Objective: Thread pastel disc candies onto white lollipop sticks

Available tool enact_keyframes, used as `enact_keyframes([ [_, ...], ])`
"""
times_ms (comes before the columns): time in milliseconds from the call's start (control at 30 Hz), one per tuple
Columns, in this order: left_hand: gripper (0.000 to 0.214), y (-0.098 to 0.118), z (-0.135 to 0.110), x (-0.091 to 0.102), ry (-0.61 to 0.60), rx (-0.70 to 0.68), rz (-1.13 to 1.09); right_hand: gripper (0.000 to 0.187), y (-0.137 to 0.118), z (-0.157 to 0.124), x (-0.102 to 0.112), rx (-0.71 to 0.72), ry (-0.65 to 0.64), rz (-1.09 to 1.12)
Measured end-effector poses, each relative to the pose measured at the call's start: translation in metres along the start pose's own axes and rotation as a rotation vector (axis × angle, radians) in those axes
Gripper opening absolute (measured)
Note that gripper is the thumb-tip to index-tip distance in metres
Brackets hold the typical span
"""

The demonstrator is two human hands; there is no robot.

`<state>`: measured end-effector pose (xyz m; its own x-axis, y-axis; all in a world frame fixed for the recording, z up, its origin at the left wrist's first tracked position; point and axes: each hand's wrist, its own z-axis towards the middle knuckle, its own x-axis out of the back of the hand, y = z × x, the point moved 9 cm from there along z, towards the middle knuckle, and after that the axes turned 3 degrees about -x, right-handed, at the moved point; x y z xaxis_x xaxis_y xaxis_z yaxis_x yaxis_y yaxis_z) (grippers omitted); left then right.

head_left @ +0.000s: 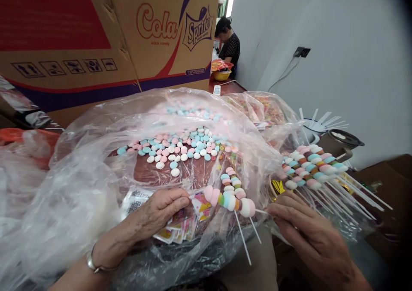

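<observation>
A candy skewer (229, 200) lies nearly level between my hands, with pink, white and blue marshmallows and coloured rings threaded on it. My right hand (307, 228) pinches its white stick at the right end. My left hand (161, 209) is closed just past the skewer's left end; pale, see-through material shows at its fingertips, but I cannot make out what it is. Two more skewers (232, 183) lie behind, sticks pointing toward me. Printed packets (175, 233) with colourful pictures sit below my left hand. Loose marshmallows (180, 147) spread over the table beyond, partly under clear plastic (96, 153).
A pile of finished skewers (313, 166) is at right, sticks outward. Behind it stand a container of white sticks (313, 124) and a dark lidded pot (341, 140). A large cardboard box (122, 78) blocks the back. Another person (230, 46) works farther off.
</observation>
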<state>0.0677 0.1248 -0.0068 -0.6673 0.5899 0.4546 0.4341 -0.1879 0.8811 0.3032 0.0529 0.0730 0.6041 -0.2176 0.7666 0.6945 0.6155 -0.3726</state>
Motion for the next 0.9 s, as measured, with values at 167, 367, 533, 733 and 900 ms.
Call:
enact_keyframes([
  [167, 0.039, 0.001, 0.001, 0.002, -0.016, 0.032, 0.042, 0.027, 0.000, -0.001, -0.001, 0.108, -0.091, -0.054],
  [367, 0.038, -0.001, 0.001, 0.004, -0.064, 0.027, 0.078, 0.026, -0.002, 0.005, 0.000, 0.137, -0.114, -0.003],
  [533, 0.038, 0.004, 0.003, 0.002, -0.169, -0.039, 0.090, 0.026, -0.002, 0.011, -0.002, 0.151, -0.139, 0.030],
  [733, 0.039, 0.013, 0.004, -0.003, -0.256, -0.095, 0.121, 0.028, -0.005, 0.015, -0.007, 0.151, -0.217, 0.094],
  [900, 0.038, 0.011, 0.003, -0.001, -0.253, -0.056, 0.139, 0.024, -0.006, 0.018, -0.003, 0.137, -0.156, 0.088],
])
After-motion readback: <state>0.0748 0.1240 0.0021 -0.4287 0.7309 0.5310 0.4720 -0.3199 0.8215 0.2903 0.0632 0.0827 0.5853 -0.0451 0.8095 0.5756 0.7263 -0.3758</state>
